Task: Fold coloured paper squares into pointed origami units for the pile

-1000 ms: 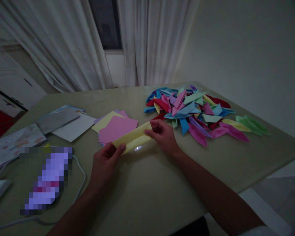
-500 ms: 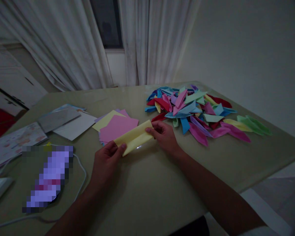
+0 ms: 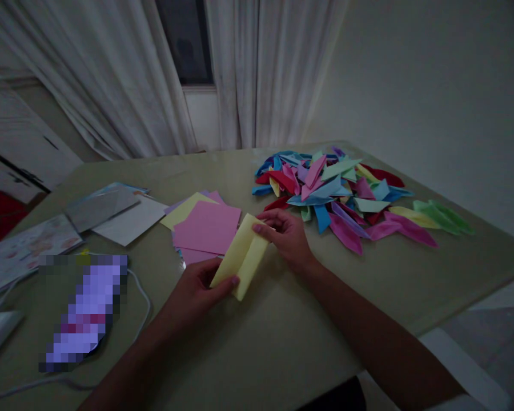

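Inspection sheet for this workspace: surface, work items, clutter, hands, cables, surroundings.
Surface: pale green tabletop, glossy.
Work items: folded yellow paper in both hands; flat coloured sheets beyond; pile of folded coloured paper to the right.
Clutter: patterned flat item, white sheet, pixelated object, all left.
Hands: left hand grips near end, right hand far end.
Cables: pale cable by the pixelated object.
Surroundings: curtains, dark window, plain wall.

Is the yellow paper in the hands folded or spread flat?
Folded: the yellow paper is a narrow strip with a lengthwise seam, between left hand and right hand.
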Tool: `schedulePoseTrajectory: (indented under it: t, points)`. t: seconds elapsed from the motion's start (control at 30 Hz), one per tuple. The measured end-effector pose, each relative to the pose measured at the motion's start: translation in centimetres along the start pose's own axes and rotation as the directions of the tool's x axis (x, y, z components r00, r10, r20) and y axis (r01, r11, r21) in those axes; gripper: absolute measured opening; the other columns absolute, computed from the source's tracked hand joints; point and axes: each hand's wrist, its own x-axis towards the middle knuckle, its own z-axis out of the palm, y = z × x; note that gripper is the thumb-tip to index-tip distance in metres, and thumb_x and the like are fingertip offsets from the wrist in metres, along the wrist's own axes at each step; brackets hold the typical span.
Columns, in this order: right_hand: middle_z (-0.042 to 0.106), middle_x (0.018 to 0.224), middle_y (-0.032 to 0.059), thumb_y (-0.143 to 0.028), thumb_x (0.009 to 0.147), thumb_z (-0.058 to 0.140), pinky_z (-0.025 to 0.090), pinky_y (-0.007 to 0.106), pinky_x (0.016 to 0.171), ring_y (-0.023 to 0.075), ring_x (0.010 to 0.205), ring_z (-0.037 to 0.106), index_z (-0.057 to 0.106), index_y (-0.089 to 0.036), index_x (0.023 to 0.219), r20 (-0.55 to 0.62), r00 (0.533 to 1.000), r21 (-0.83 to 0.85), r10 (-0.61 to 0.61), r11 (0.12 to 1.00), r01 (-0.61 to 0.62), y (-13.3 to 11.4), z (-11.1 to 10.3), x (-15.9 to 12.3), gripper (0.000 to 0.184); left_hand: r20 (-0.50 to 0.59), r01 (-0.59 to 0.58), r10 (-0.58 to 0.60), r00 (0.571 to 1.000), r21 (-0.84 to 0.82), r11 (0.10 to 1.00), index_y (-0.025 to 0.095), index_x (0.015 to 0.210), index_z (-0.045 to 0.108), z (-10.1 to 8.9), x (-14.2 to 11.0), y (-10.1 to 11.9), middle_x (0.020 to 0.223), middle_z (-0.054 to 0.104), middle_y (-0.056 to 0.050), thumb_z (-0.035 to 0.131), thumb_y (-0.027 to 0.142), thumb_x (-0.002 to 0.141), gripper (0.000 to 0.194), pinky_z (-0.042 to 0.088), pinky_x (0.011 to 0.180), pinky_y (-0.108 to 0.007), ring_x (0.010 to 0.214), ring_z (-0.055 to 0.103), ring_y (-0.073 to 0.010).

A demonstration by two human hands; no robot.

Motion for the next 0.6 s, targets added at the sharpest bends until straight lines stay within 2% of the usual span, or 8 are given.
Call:
schedulePoseTrajectory:
  t: [0.1,0.23,0.4,0.5,0.6]
  points:
    - [0.07,0.071,-0.0035,-0.04,0.07,0.098,0.049,0.025,0.06,0.0137,0.063,0.064,0.076,-0.021,0.107,0.165,0.986,-0.023,0.022,1.0,-0.019,-0.4,0.4,-0.7,0.048,0.085,0.013,-0.01,0.996,-0.041,0.999,0.019,0.11,0.085,0.2,-0.3,0.2,0.101,0.085,-0.012,0.084,0.051,0.085,0.04,0.062,0.071,-0.036,0.085,0.08,-0.0304]
    - [0.069,0.073,-0.0041,-0.035,0.073,0.097,0.049,0.025,0.062,0.0125,0.065,0.063,0.076,-0.021,0.108,0.316,0.949,-0.025,0.01,1.0,-0.003,-0.7,1.4,-1.9,0.043,-0.002,0.007,-0.007,1.0,-0.095,0.995,0.022,0.115,0.085,0.6,-0.5,0.0,0.1,0.085,-0.011,0.086,0.051,0.084,0.042,0.061,0.071,-0.035,0.084,0.079,-0.0286]
    - [0.072,0.084,-0.0009,-0.04,0.069,0.098,0.055,0.028,0.068,0.0152,0.074,0.067,0.075,-0.021,0.101,0.334,0.939,0.035,0.077,0.995,-0.094,-0.3,2.6,-2.8,0.043,-0.166,0.0,-0.016,0.986,-0.097,0.995,0.019,0.109,0.085,1.5,-0.7,-0.3,0.086,0.083,-0.009,0.089,0.051,0.079,0.044,0.059,0.062,-0.033,0.074,0.077,-0.0276]
    - [0.07,0.08,-0.001,-0.045,0.069,0.098,0.053,0.027,0.065,0.0143,0.07,0.064,0.072,-0.019,0.087,0.338,0.933,0.063,0.122,0.986,-0.151,0.1,2.8,-3.0,0.04,-0.17,0.0,-0.021,0.985,-0.125,0.992,0.019,0.107,0.084,1.8,-0.7,-0.1,0.085,0.083,-0.008,0.091,0.05,0.077,0.044,0.06,0.062,-0.033,0.075,0.077,-0.0279]
    - [0.07,0.078,-0.0009,-0.046,0.069,0.097,0.051,0.027,0.064,0.0135,0.068,0.062,0.073,-0.018,0.086,0.348,0.927,0.052,0.138,0.985,-0.166,0.3,2.8,-3.1,0.04,-0.205,-0.067,0.043,0.978,-0.111,0.992,0.019,0.101,0.082,1.8,-0.7,0.1,0.091,0.083,-0.008,0.092,0.047,0.077,0.038,0.062,0.066,-0.032,0.079,0.078,-0.0262]
